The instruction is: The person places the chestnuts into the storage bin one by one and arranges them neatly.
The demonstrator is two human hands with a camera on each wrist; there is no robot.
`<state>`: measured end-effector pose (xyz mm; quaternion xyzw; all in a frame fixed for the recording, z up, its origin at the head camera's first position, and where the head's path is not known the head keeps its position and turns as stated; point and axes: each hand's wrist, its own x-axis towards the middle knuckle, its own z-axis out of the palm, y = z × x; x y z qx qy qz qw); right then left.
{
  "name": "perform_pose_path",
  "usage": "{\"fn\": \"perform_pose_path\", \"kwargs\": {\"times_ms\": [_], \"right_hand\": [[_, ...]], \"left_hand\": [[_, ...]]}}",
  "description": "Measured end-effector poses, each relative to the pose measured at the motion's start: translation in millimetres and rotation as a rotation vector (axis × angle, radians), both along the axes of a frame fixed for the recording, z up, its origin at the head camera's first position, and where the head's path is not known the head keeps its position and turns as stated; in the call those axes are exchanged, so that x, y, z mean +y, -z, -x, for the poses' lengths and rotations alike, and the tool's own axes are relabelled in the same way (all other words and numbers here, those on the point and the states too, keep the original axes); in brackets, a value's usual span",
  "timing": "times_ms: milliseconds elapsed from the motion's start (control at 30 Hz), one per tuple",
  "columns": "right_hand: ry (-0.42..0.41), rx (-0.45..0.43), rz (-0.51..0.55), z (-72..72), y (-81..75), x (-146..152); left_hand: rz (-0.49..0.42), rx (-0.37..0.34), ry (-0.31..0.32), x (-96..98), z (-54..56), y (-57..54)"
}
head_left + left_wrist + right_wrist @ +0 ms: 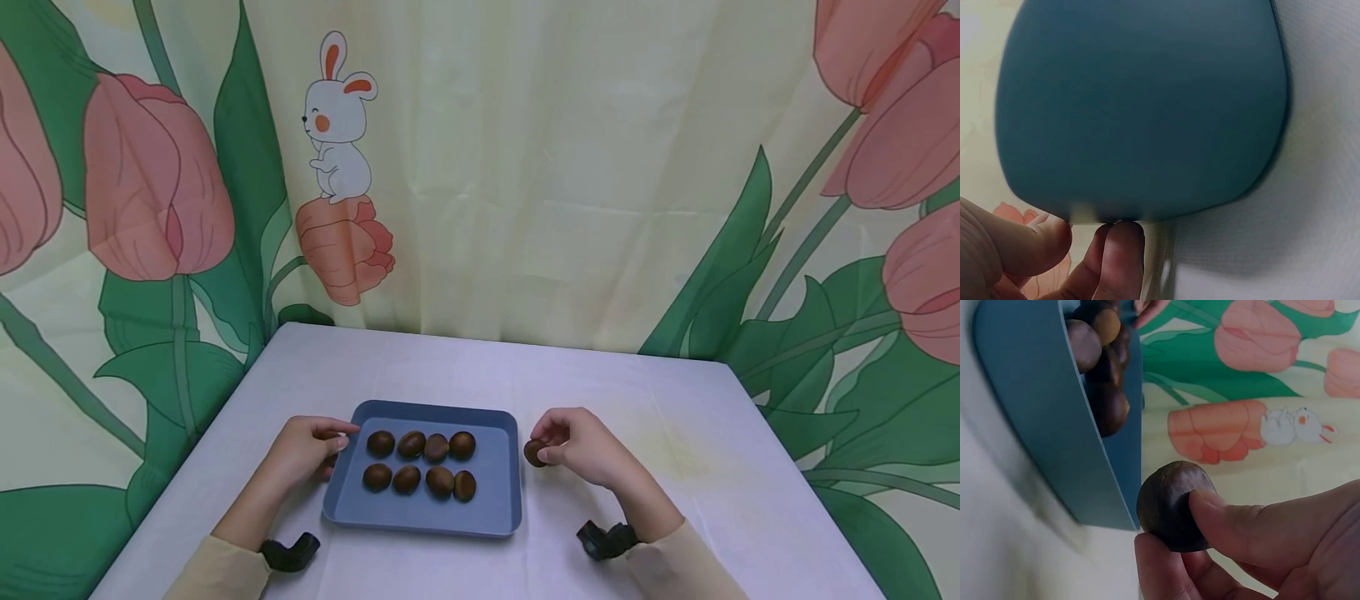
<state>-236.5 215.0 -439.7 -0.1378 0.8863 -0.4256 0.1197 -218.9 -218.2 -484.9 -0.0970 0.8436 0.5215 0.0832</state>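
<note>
A blue-grey tray (420,518) lies on the table with several brown chestnuts (411,445) in two rows inside it. At its left edge, my left hand (306,448) pinches the rim between thumb and fingers. The left wrist view shows the tray's outer wall (1147,112) and the thumb (1035,247) and fingertips right at its edge. Just off the tray's right side, my right hand (588,450) holds one more chestnut (1175,503) between thumb and fingertips. In the right wrist view this chestnut is close beside the tray's corner.
A white cloth covers the table (622,392). Behind it hangs a curtain (525,167) printed with tulips and a rabbit. Each wrist wears a black strap device, the left one (291,553) near the table's front and the right one (606,540) below the right hand.
</note>
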Motion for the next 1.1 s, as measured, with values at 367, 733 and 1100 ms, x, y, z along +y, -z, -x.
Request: {"fn": "perform_pose_path", "kwargs": {"times_ms": [367, 733, 1100], "right_hand": [[-0.008, 0.022, 0.014, 15.6, 0.1, -26.2], [-0.071, 0.035, -0.007, 27.1, 1.2, -45.5], [-0.121, 0.043, -0.082, 33.3, 1.7, -61.5]], "left_hand": [[-0.009, -0.001, 0.002, 0.1, 0.6, 0.4], [-0.010, -0.002, -0.002, 0.5, 1.2, 0.3], [-0.010, -0.011, -0.004, 0.3, 0.7, -1.0]]}}
